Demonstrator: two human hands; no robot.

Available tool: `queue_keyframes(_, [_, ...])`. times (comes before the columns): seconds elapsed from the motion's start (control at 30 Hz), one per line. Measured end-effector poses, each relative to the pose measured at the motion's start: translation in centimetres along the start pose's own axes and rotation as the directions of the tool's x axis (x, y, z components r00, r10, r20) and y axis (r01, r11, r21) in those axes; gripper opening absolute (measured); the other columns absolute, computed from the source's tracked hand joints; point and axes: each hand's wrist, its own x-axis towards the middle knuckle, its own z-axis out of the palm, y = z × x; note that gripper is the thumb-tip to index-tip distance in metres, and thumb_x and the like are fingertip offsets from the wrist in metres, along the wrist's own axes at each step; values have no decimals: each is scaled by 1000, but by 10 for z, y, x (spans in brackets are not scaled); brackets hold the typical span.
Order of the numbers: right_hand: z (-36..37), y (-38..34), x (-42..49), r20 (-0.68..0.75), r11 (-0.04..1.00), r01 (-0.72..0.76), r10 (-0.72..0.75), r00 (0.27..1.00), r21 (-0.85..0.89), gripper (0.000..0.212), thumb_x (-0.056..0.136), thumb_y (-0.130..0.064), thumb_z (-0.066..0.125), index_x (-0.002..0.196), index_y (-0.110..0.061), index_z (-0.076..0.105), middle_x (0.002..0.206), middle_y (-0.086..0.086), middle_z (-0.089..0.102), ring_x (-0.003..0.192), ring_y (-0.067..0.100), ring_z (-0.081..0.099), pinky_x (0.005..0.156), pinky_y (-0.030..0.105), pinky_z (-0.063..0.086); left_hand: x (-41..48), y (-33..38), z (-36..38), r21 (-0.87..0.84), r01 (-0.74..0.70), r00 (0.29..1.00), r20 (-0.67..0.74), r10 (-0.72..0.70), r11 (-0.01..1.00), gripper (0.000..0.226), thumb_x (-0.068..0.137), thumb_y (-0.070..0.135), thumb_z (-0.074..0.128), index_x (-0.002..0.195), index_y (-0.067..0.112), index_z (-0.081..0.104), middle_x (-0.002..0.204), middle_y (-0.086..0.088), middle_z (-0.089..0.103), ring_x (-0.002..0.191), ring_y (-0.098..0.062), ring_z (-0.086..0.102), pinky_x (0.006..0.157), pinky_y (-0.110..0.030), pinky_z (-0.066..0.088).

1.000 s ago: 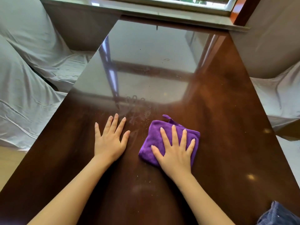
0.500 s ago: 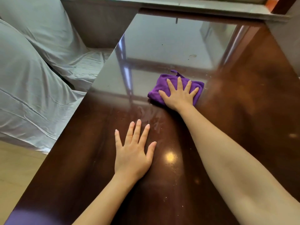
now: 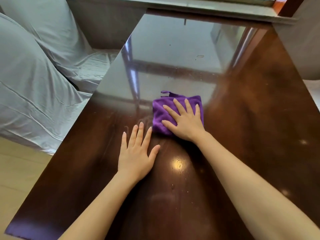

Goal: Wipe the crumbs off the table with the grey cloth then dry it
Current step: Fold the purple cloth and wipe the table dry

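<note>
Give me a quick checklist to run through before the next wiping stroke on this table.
1. Cloth under the wiping hand: ok. The right hand lies flat, fingers spread, on the folded purple cloth.
2. Cloth matches the grey one asked for: not ok. It is purple.
3. Other hand clear of the stroke: not ok. The left hand rests flat on the table with its fingertips close to the cloth's near edge.
4. Crumbs all gone: not ok. Specks show on the near surface.
5. Far end clean: not ok. A small mark sits there.
6. Surface dry: cannot tell, because of glare.
</note>
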Motion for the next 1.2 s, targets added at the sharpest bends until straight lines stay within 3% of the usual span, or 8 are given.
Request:
queue_keyframes(0.13, [7,-22,-72,-1,1000,4,-4,1000,-1,63,84,-71,16,141,-50,1,158,-6,-5,142,28,-16,107,54,-19,-56,-8,-2,16,6,1000,14,-6,1000,67,82,65,-7,140,33,-15,152,3,-18,139,-15,-23,114,-36,-16])
queue_keyframes(0.2, [11,-33,-114,4,1000,23,-23,1000,1,63,84,-71,17,140,-51,-1,158,-7,-4,143,28,-15,110,56,-16,-81,-8,-6,6,12,1000,14,-12,1000,69,85,61,2,145,27,3,154,0,-3,142,-20,-8,115,-35,-11])
queue_keyframes(0.33, [25,-51,-198,-24,998,59,-60,998,-38,64,86,-69,24,143,-46,10,156,-5,13,144,30,3,109,58,6,-119,-5,-15,-8,25,998,63,-24,1000,69,91,55,7,139,16,36,148,-10,32,137,-28,27,111,-36,4])
queue_keyframes(0.43, [26,-54,-220,-15,997,56,-56,998,-57,64,86,-69,25,144,-44,13,155,-4,18,142,32,11,106,58,11,-140,-10,-14,-42,44,997,72,-41,998,68,92,56,6,139,17,36,148,-8,34,141,-20,19,112,-37,7])
queue_keyframes(0.53, [18,-51,-194,-32,1000,14,-15,999,-28,61,85,-66,27,142,-45,17,154,-2,22,141,36,16,111,60,8,-151,-14,-12,-55,45,998,45,-42,997,66,92,56,9,140,19,34,149,-5,30,143,-11,2,112,-37,8])
queue_keyframes(0.77, [11,-55,-42,-6,999,-44,44,999,-2,61,87,-67,27,142,-47,11,159,-2,0,142,35,-9,108,62,-9,-155,-15,-10,-4,26,998,58,-26,1000,61,90,55,22,140,22,36,149,-5,32,139,-24,27,109,-42,16])
queue_keyframes(0.9, [14,-80,18,27,1000,19,-18,999,-25,67,83,-74,16,142,-47,3,159,0,-7,141,37,-15,106,64,-14,-155,-18,-6,17,17,998,58,-18,1000,62,90,56,25,143,23,30,151,-4,29,140,-24,24,109,-44,16])
queue_keyframes(1.2, [21,-96,-15,6,989,148,-148,989,-17,67,81,-75,23,142,-49,11,159,-3,1,143,33,-10,107,59,-16,-156,-22,2,48,-8,1000,9,8,999,66,89,58,21,144,20,26,152,-6,25,141,-24,19,111,-44,11])
